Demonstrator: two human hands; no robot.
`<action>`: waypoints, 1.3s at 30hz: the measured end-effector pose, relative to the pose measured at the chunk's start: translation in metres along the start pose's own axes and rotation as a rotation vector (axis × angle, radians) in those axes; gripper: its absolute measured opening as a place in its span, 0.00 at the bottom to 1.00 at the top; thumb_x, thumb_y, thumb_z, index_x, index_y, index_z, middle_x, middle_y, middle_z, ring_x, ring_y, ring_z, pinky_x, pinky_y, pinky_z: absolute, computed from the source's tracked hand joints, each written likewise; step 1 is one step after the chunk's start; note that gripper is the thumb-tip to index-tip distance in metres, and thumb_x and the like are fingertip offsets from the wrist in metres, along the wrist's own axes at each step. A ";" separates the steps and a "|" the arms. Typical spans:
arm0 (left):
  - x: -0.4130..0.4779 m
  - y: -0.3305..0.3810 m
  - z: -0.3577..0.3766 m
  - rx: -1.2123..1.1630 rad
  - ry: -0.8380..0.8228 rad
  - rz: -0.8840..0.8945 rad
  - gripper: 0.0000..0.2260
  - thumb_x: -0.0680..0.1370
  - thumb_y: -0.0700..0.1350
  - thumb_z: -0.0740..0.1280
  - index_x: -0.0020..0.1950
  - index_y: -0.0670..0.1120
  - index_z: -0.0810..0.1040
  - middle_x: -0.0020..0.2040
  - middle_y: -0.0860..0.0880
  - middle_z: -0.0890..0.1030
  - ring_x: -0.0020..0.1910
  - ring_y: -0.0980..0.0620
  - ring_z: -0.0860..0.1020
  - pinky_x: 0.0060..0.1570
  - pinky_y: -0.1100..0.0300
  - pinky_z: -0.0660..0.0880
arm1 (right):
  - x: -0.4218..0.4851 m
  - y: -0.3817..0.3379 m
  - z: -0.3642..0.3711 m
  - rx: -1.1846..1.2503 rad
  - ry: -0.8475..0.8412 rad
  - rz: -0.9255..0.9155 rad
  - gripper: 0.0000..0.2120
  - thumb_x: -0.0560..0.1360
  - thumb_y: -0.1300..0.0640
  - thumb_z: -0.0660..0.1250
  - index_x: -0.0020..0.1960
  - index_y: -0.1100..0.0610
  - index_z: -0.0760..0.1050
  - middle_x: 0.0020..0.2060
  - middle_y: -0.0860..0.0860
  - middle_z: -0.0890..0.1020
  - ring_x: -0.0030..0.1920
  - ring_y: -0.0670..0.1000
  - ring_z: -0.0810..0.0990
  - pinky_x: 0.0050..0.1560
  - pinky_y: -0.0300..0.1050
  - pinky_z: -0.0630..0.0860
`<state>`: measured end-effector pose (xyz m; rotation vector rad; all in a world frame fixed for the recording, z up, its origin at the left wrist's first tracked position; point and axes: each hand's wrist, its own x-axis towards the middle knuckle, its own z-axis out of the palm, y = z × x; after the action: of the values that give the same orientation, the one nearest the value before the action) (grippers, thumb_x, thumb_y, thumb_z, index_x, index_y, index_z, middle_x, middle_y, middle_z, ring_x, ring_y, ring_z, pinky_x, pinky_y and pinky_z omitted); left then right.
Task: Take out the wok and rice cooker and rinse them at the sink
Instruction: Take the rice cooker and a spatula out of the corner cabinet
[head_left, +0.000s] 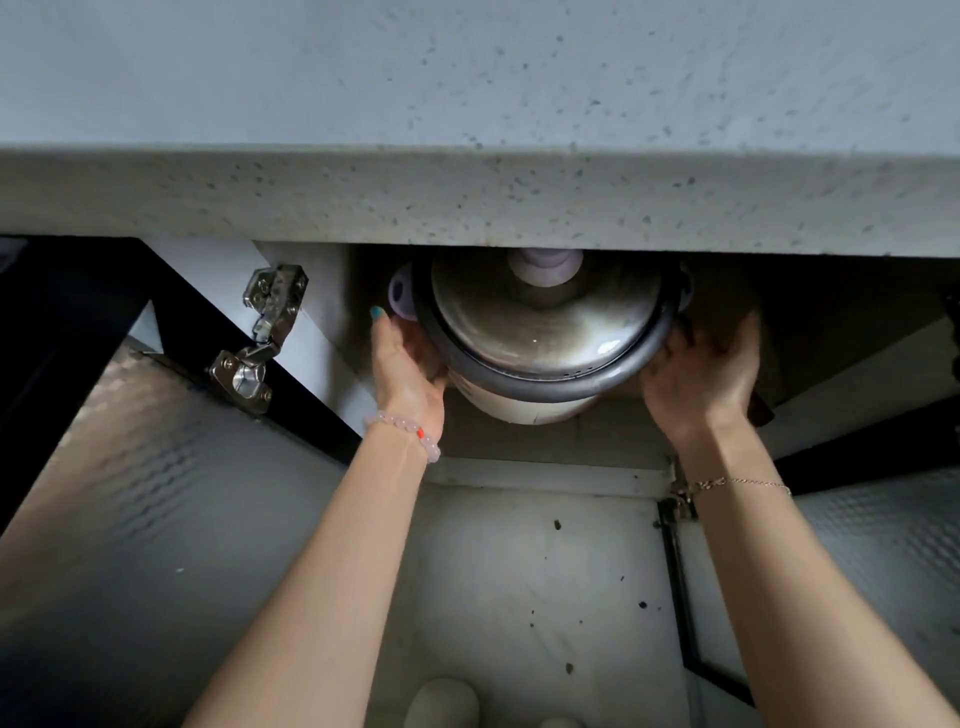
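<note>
A rice cooker (540, 332) sits inside the open cabinet under the counter. It has a white body, a dark rim, a steel lid with a pale knob, and lilac side handles. My left hand (408, 364) grips its left side below the handle, fingers curled under the rim. On the right side of the pot my right hand (701, 374) holds it with curled fingers. The far part of the lid is hidden by the counter edge. No wok is visible.
A speckled grey countertop (467, 197) overhangs the cabinet opening. The left cabinet door (130, 467) stands open with a metal hinge (260, 338); the right door (883, 519) is open too. Below lies a pale tiled floor (545, 571), with slipper toes at the bottom edge.
</note>
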<state>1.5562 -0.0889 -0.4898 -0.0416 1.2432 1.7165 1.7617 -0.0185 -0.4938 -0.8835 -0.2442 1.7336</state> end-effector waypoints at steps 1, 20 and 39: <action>0.001 0.007 0.002 -0.011 0.000 0.000 0.23 0.81 0.58 0.50 0.69 0.49 0.71 0.66 0.46 0.75 0.64 0.48 0.73 0.55 0.54 0.71 | 0.001 -0.006 0.005 0.006 0.016 -0.002 0.22 0.79 0.39 0.50 0.54 0.52 0.75 0.45 0.49 0.85 0.51 0.48 0.82 0.53 0.43 0.75; -0.083 0.014 -0.044 0.248 0.185 -0.042 0.10 0.80 0.41 0.62 0.60 0.41 0.75 0.51 0.44 0.79 0.50 0.50 0.78 0.47 0.61 0.76 | -0.094 -0.016 -0.028 -0.299 0.213 0.017 0.11 0.79 0.61 0.62 0.59 0.53 0.77 0.42 0.46 0.86 0.43 0.45 0.84 0.46 0.37 0.80; -0.251 0.111 -0.042 0.564 0.247 -0.052 0.15 0.79 0.42 0.62 0.65 0.40 0.73 0.63 0.40 0.77 0.63 0.43 0.74 0.66 0.45 0.68 | -0.306 -0.109 0.038 -0.520 0.353 0.037 0.11 0.75 0.53 0.68 0.57 0.53 0.80 0.44 0.52 0.84 0.37 0.49 0.79 0.34 0.39 0.73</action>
<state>1.5882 -0.2886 -0.3003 0.0513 1.8548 1.2903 1.8474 -0.2431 -0.2724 -1.5601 -0.4550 1.5340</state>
